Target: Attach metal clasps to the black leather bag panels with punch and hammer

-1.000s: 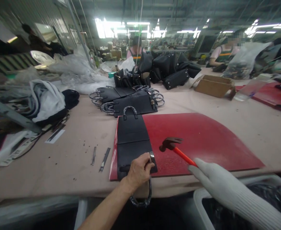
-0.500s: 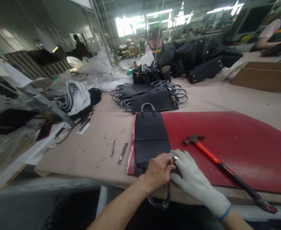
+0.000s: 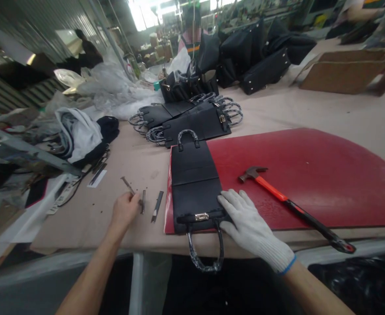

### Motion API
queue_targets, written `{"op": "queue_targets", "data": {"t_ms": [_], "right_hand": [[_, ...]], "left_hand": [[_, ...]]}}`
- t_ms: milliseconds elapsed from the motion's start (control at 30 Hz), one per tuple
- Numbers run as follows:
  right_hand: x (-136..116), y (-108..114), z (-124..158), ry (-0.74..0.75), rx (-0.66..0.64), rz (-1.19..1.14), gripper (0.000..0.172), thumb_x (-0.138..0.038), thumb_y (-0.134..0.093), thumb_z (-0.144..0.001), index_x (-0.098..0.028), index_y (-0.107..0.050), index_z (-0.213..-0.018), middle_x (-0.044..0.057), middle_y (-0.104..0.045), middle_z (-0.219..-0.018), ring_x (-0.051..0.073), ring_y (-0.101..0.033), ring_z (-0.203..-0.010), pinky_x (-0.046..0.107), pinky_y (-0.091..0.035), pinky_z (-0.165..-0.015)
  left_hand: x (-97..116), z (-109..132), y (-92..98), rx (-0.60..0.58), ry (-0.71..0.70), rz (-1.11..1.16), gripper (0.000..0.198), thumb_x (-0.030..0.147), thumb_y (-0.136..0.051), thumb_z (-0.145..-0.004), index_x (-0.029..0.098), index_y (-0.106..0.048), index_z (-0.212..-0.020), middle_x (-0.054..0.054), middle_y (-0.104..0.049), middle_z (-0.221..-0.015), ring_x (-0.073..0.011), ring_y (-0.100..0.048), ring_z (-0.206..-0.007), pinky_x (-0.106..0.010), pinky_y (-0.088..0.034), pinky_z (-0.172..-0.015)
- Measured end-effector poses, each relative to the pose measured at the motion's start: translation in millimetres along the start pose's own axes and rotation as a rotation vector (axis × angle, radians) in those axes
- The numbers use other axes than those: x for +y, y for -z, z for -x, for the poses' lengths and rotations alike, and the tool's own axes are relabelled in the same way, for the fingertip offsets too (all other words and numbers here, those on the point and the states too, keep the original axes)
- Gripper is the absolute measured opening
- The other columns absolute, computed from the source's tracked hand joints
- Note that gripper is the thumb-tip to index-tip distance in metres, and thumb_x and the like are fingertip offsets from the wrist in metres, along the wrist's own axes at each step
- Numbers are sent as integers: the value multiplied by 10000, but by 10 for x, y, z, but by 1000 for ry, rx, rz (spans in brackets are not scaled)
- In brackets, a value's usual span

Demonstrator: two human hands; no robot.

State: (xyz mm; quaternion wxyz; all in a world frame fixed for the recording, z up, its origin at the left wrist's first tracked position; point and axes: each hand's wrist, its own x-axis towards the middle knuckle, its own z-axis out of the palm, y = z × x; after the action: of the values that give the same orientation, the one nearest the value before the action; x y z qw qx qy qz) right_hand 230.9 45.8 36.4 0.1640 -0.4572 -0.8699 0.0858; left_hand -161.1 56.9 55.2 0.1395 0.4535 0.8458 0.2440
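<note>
A flat black leather bag panel (image 3: 196, 175) lies on a red board, with a gold clasp (image 3: 202, 216) near its front end. A plastic-wrapped handle (image 3: 205, 264) hangs over the table edge. My right hand (image 3: 245, 221), in a white knitted glove, rests open on the panel's right edge and the board. My bare left hand (image 3: 125, 212) is closed on a slim metal rod tool (image 3: 127, 183), over the table left of the panel. Beside it lie another short metal rod (image 3: 143, 202) and a flat cutter blade (image 3: 157, 206).
A hammer (image 3: 286, 203) with an orange and black handle lies on the red board (image 3: 337, 175). Behind are stacked bag panels (image 3: 195, 124), black bags (image 3: 245, 52) and a cardboard box (image 3: 343, 72). Cloth (image 3: 80, 133) lies at left. Other people are in the background.
My left hand has moved left from the clasp area to beside the loose tools, with the metal rod tool in it. The clasp now shows. My right hand has flattened onto the panel's edge.
</note>
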Motion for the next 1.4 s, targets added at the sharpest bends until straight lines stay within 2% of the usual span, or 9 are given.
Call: {"op": "queue_targets", "data": {"t_ms": [100,233,333,500,667,800,967,1167,1400], "right_hand": [[-3,-1,-1,-3,5,-11,631,-262,-643,-880,-135,-519,-1485,175,-494,-1558,356,-401,-1467,611,-239,-1246],[16,13,-9,-9,1,-26,612,-261,-652,-876,-141,-537,-1465,177,-500,-1548,359,-408,-1461,623,-254,-1235],[29,32,-26,-17,7,-51,535,-265,-648,-890,-167,-585,-1412,162,-524,-1521,357,-442,-1429,635,-280,-1216],[-162,150,-165,1,-11,-30,346,-273,-656,-916,-210,-675,-1255,122,-626,-1335,303,-574,-1218,549,-408,-1117],[-532,304,-421,47,-279,216,116,-226,-608,-944,-187,-712,-976,97,-665,-1000,251,-605,-938,360,-469,-792],[-624,352,-541,103,-357,286,138,-129,-558,-936,-174,-688,-942,102,-656,-951,226,-601,-829,326,-419,-682],[-599,384,-545,152,-405,336,151,-124,-529,-949,-166,-671,-980,119,-652,-988,240,-603,-845,333,-418,-672],[-604,402,-561,182,-399,347,106,-185,-560,-960,-182,-659,-997,98,-644,-983,241,-612,-850,339,-427,-703],[-653,226,-575,234,-365,334,189,-96,-491,-950,-169,-665,-940,115,-643,-922,248,-613,-809,348,-433,-698]], "left_hand": [[-422,-165,129,-48,46,-366,312,386,-459,-865,206,-562,-631,-217,-723,-821,-406,-701,-940,-485,-534,-848],[-499,-38,66,107,-130,-315,315,392,-478,-890,164,-632,-738,-229,-707,-894,-411,-676,-974,-538,-523,-888],[-286,287,-94,273,-459,-166,264,354,-485,-941,165,-668,-938,-169,-696,-1036,-345,-650,-1045,-534,-521,-952],[286,904,-373,-78,-884,-24,123,257,-554,-988,199,-661,-972,-66,-687,-1009,-213,-645,-965,-353,-557,-892],[681,1099,-457,-225,-965,-316,49,160,-620,-940,166,-629,-891,-86,-642,-929,-260,-608,-890,-386,-551,-771],[777,1102,-426,-251,-1135,-609,108,57,-549,-918,128,-626,-945,-113,-622,-906,-271,-597,-834,-347,-509,-632],[688,1086,-379,-259,-1226,-627,148,39,-535,-890,124,-606,-987,-111,-617,-926,-272,-590,-833,-351,-510,-634],[434,1065,-442,-181,-1215,-410,187,23,-479,-903,155,-609,-937,-93,-628,-907,-255,-581,-831,-373,-553,-713],[167,856,-493,-68,-1405,-20,387,7,-355,-925,172,-685,-1041,-107,-725,-1051,-195,-676,-958,-361,-604,-897]]}}
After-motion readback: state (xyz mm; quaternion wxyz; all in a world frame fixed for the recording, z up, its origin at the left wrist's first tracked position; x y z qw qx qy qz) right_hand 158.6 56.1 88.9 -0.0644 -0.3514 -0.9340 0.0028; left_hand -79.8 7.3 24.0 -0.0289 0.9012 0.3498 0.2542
